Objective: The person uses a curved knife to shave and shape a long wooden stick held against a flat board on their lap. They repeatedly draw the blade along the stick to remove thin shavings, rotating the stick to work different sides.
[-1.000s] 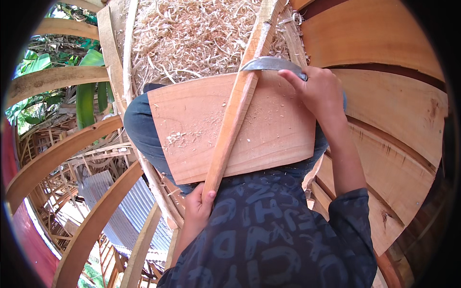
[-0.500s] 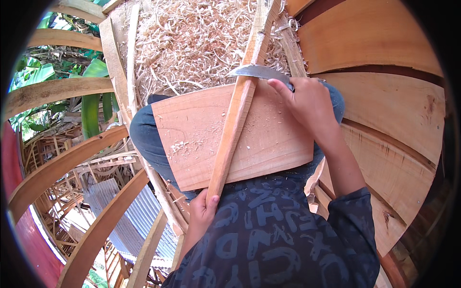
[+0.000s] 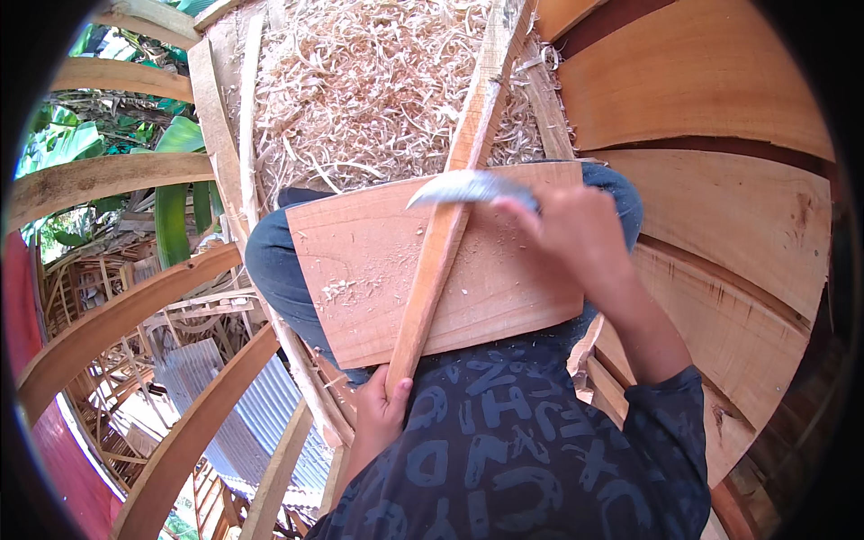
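Note:
A long squared wooden stick (image 3: 433, 261) runs slantwise from my waist up past the far edge of a flat board (image 3: 522, 279) lying across my lap. My left hand (image 3: 382, 402) is closed around the stick's near end. In my right hand (image 3: 580, 225) is a curved knife (image 3: 468, 186), its blade lying across the stick over the board's far part. Blade and hand are slightly blurred; the knife's handle is mostly hidden in my fingers. Small wood chips (image 3: 338, 290) are scattered on the board on both sides of the stick.
A thick heap of curly wood shavings (image 3: 360, 90) covers the floor ahead. Wide wooden planks (image 3: 720, 198) line the right side. Open wooden slats (image 3: 135, 333) stand at the left, with corrugated metal sheets (image 3: 279, 418) and green leaves (image 3: 175, 207) beyond them.
My right hand has drawn the knife along the stick toward me, from the board's far edge to farther in over the board. My left hand keeps its grip, nearly still.

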Action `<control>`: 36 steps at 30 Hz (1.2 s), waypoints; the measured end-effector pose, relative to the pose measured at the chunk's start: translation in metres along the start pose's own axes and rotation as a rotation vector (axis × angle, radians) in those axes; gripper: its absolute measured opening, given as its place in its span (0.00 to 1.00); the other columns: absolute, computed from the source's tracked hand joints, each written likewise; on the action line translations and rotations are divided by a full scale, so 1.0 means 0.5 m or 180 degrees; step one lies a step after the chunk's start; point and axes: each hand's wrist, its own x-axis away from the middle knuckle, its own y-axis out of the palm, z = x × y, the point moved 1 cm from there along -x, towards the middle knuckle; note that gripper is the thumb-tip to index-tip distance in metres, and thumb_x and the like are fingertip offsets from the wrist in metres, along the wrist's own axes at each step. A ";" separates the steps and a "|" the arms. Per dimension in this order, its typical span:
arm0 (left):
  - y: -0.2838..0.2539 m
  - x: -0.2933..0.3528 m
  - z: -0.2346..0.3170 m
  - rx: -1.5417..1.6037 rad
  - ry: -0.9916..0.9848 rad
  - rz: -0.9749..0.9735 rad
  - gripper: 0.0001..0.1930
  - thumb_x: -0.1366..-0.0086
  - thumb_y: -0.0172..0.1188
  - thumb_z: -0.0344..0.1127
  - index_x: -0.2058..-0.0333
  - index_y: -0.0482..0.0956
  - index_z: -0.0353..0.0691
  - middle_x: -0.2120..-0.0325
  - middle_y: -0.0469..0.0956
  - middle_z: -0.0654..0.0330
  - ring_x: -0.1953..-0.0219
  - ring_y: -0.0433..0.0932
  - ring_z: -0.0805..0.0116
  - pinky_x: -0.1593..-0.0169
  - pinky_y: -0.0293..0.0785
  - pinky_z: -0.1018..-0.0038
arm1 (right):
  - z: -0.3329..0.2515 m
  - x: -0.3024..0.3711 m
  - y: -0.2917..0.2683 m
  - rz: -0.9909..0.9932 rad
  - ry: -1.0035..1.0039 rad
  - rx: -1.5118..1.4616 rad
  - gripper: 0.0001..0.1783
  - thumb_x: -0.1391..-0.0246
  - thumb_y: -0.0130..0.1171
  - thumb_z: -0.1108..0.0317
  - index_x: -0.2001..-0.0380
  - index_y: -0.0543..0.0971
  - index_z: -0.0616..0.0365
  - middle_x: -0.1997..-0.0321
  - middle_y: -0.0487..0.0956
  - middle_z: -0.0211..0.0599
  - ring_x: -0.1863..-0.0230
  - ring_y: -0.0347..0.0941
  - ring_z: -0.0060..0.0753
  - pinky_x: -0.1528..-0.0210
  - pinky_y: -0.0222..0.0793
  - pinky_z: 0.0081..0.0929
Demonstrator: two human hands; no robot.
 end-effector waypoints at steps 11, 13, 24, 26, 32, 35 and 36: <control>-0.006 -0.004 -0.004 -0.0219 0.0001 0.0035 0.18 0.35 0.56 0.44 0.63 0.75 0.30 0.83 0.71 0.56 0.78 0.69 0.70 0.72 0.67 0.72 | 0.003 -0.044 0.000 0.0362 -0.0102 -0.0776 0.38 0.45 0.47 0.34 0.81 0.81 0.63 0.85 0.76 0.49 0.78 0.77 0.48 0.75 0.72 0.38; -0.006 -0.011 0.009 -0.0195 0.0020 -0.0010 0.18 0.36 0.56 0.45 0.63 0.75 0.30 0.83 0.71 0.55 0.79 0.68 0.70 0.72 0.67 0.72 | -0.047 0.002 0.009 -0.0358 -0.0590 -0.0469 0.38 0.46 0.47 0.33 0.82 0.81 0.62 0.85 0.76 0.47 0.79 0.77 0.46 0.76 0.72 0.37; -0.006 -0.006 0.027 -0.0450 0.0004 0.0162 0.17 0.38 0.59 0.42 0.64 0.76 0.30 0.83 0.72 0.53 0.79 0.71 0.68 0.72 0.68 0.72 | -0.008 -0.021 0.016 -0.0036 -0.0650 -0.0586 0.37 0.43 0.46 0.36 0.82 0.80 0.63 0.84 0.76 0.50 0.79 0.76 0.49 0.76 0.71 0.40; -0.006 -0.007 0.030 -0.0413 0.0003 0.0169 0.16 0.39 0.61 0.41 0.64 0.76 0.30 0.82 0.73 0.52 0.79 0.72 0.66 0.72 0.68 0.71 | -0.005 -0.020 0.014 -0.0087 -0.0592 -0.0592 0.37 0.43 0.46 0.36 0.82 0.80 0.62 0.85 0.76 0.49 0.79 0.76 0.48 0.75 0.71 0.40; -0.005 -0.004 0.047 -0.0527 -0.0015 0.0386 0.16 0.42 0.64 0.41 0.67 0.77 0.30 0.83 0.73 0.49 0.81 0.73 0.62 0.74 0.68 0.70 | 0.074 -0.073 0.000 0.0409 0.0375 -0.0806 0.37 0.44 0.48 0.36 0.83 0.80 0.63 0.85 0.75 0.50 0.79 0.77 0.48 0.75 0.71 0.39; 0.000 -0.003 0.038 -0.0619 0.0095 0.0486 0.16 0.43 0.65 0.41 0.69 0.77 0.31 0.85 0.73 0.49 0.82 0.73 0.62 0.75 0.67 0.70 | 0.013 -0.017 0.007 0.0017 -0.0280 -0.0654 0.37 0.46 0.49 0.35 0.84 0.79 0.62 0.86 0.75 0.49 0.81 0.76 0.46 0.77 0.71 0.38; 0.001 -0.006 0.037 -0.0590 0.0108 0.0466 0.16 0.43 0.65 0.41 0.69 0.77 0.31 0.85 0.73 0.49 0.83 0.73 0.61 0.75 0.67 0.70 | -0.006 0.008 0.010 -0.0184 -0.0544 -0.0555 0.37 0.46 0.49 0.35 0.85 0.79 0.62 0.86 0.75 0.48 0.81 0.76 0.46 0.78 0.70 0.37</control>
